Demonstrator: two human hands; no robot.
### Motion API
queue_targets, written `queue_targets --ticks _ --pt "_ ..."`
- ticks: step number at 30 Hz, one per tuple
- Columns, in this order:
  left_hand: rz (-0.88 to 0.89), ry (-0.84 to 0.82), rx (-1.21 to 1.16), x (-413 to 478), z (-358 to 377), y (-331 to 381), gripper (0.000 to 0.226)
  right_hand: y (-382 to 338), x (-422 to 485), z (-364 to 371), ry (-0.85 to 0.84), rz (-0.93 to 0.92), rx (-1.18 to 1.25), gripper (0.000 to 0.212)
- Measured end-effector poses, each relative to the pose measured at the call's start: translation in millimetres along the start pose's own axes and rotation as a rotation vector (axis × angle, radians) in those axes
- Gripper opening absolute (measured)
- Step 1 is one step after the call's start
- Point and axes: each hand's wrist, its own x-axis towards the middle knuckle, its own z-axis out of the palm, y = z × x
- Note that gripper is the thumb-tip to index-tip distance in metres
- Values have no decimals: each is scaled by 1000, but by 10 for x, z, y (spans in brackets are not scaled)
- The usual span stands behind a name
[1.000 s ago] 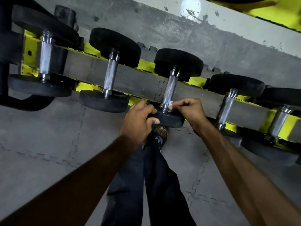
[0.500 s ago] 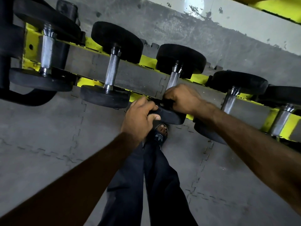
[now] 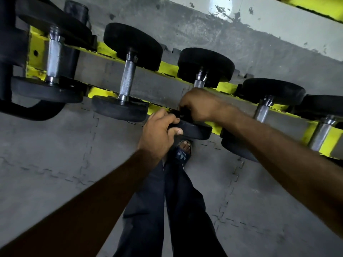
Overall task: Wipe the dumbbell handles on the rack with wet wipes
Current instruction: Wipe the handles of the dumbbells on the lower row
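Several black dumbbells with knurled steel handles lie across a yellow rack point(image 3: 168, 68). My left hand point(image 3: 159, 132) grips the near rubber head point(image 3: 196, 129) of the middle dumbbell, thumb under its rim. My right hand point(image 3: 199, 105) is wrapped round that dumbbell's handle point(image 3: 199, 82), covering all but its far end. The wet wipe is hidden inside my right fist. The far head point(image 3: 206, 66) of this dumbbell rests on the rack's back rail.
Neighbouring dumbbells sit close on both sides, one handle point(image 3: 128, 80) to the left and another handle point(image 3: 263, 110) to the right. A black rack upright point(image 3: 7, 52) stands at far left. My legs and a sandalled foot point(image 3: 182, 151) stand on grey interlocking floor mats below.
My right hand went from pinching the white wipe at the handle's near end to closing round the handle and sliding along it. My left hand has kept its grip on the near head.
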Motion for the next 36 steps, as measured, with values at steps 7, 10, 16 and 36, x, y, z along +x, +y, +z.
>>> queue_targets --ticks 7,10,16,36 --pt "-9 8 11 -9 9 11 19 193 -447 630 419 553 743 14" --pt "-19 -6 16 -5 8 10 19 204 -241 666 406 790 1192 23" --pt "-20 -9 3 1 16 -10 19 309 -97 542 69 639 1394 27" --pt "-62 -24 -30 12 20 -18 18 -2 255 -123 71 126 -486 21"
